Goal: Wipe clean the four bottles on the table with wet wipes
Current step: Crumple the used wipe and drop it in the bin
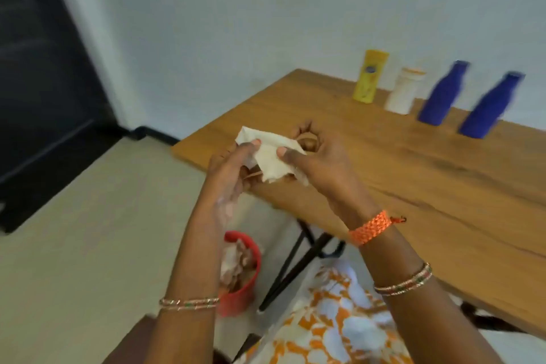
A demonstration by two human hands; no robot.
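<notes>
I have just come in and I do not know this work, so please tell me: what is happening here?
A person holds a wet wipe in front of them, pinching it with both the left hand and the right hand, seemingly unfolding it. Four bottles stand in a row at the far edge of the wooden table: a yellow bottle, a white bottle and two blue bottles. No hand touches them. A red bin with crumpled wipes stands on the floor.

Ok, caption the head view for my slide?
Both hands, left and right, hold a wet wipe; four bottles wait on the table.
</notes>
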